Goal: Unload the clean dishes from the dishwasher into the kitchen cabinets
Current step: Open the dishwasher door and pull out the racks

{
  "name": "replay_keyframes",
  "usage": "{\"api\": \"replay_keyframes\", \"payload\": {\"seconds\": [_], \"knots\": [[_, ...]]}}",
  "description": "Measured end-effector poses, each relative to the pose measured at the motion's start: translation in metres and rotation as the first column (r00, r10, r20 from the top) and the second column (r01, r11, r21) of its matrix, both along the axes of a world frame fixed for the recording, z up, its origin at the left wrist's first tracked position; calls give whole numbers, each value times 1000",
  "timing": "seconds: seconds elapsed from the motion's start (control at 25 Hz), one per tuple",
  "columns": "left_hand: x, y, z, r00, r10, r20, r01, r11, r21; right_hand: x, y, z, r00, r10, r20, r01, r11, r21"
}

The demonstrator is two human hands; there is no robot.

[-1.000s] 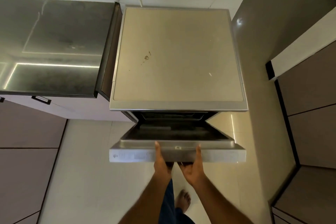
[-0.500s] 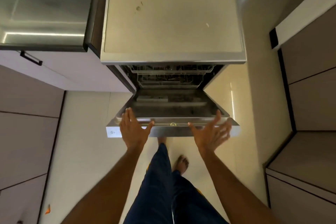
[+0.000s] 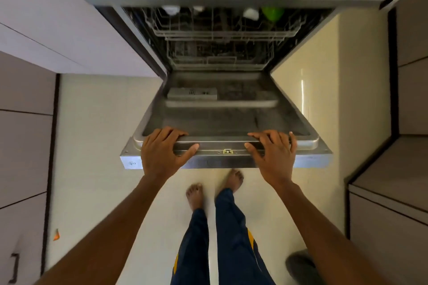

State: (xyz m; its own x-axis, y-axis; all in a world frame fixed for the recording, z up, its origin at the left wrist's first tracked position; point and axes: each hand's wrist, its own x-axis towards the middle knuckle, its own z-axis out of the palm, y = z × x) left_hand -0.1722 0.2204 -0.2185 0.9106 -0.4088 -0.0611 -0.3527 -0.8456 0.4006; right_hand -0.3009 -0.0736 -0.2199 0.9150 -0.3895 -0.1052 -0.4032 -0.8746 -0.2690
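Note:
The dishwasher door (image 3: 227,118) hangs open and nearly flat in front of me. My left hand (image 3: 159,150) grips its front edge at the left, fingers curled over the rim. My right hand (image 3: 275,155) grips the same edge at the right. Inside, the upper rack (image 3: 220,30) holds a green dish (image 3: 272,13) at the back right, with white dishes (image 3: 251,13) beside it and further left; their shapes are blurred. The lower rack (image 3: 217,59) sits below, its contents too dark to tell.
Cabinet fronts (image 3: 23,122) line the left side and a low counter (image 3: 393,180) the right, leaving a narrow floor strip. My bare feet (image 3: 195,194) stand just under the door's edge. A dark object (image 3: 301,266) lies on the floor at bottom right.
The door has swung down from nearly closed to almost flat. My hands moved apart from its centre and now hold the edge at left and right. The racks have come into sight.

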Motion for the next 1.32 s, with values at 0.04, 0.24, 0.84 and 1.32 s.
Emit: {"api": "replay_keyframes", "payload": {"seconds": [0.04,0.24,0.84,1.32], "knots": [[-15,4,-9,1000,-2,0,2,1000,-9,-15,6,-11,1000,-3,0,3,1000,-6],[-97,39,-90,988,-67,-136,73,996,42,-97,43,-89,996,2,-91,4,997,72],[-205,76,-262,864,-127,-487,347,851,393,-189,84,-284,776,194,-600,-129,980,150],[-175,64,-347,580,1,-815,504,785,360,-167,72,-366,462,367,-807,-42,919,393]]}}
